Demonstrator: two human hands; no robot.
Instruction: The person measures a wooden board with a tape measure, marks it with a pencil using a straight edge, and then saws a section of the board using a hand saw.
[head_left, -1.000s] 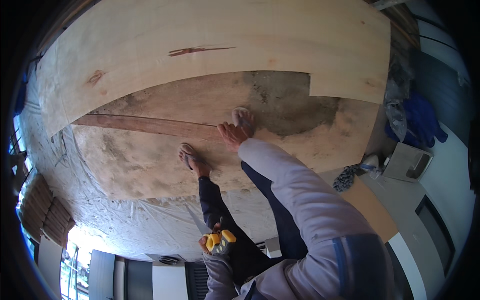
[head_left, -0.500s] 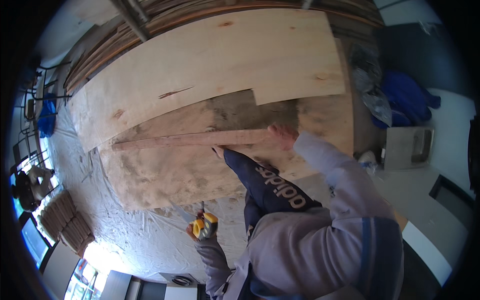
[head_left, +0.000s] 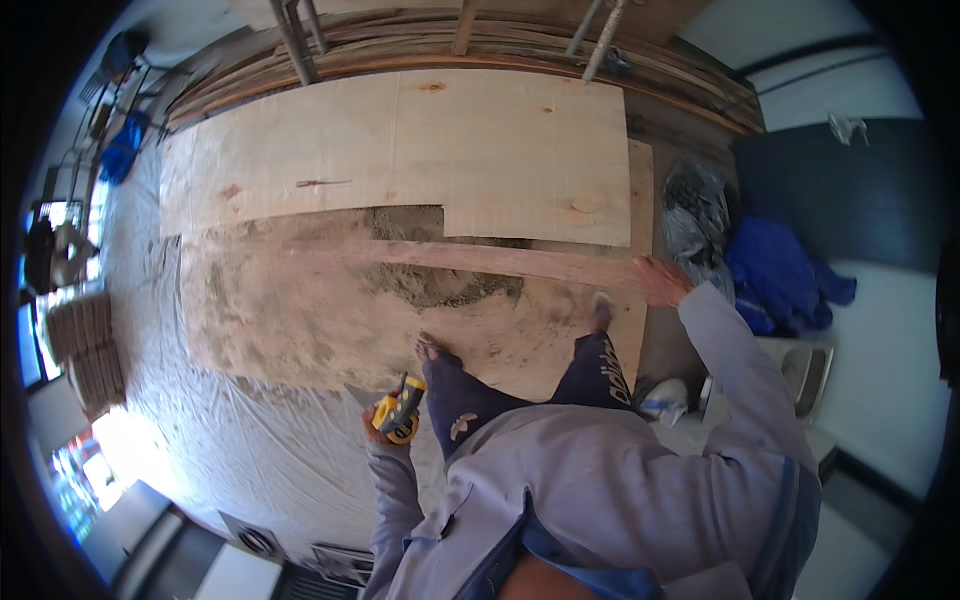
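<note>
My left hand [head_left: 374, 424] is closed on a handsaw [head_left: 400, 408] with a yellow and black handle. Its grey blade points up and left and partly blends into the plastic sheet below. At the right, my right hand [head_left: 662, 282] grips the near end of a long, narrow wooden board [head_left: 460, 257]. The board stretches leftward across a stained plywood sheet [head_left: 290, 330], its far end blurred. My feet stand on that stained sheet, apart. Beyond the board lies a paler plywood sheet [head_left: 400, 140] with a notched near edge.
Long timber strips [head_left: 400, 48] lie stacked along the far side beneath metal poles [head_left: 603, 40]. To the right are a clear plastic bag [head_left: 697, 205], blue cloth [head_left: 775, 275] and a metal sink [head_left: 805, 375]. Wrinkled plastic sheeting [head_left: 290, 440] covers the left floor, near stacked brown bundles [head_left: 85, 350].
My right hand has moved right, taking the board's end with it. My legs are now spread, one foot further right. The handsaw stays in my left hand, tilted differently.
</note>
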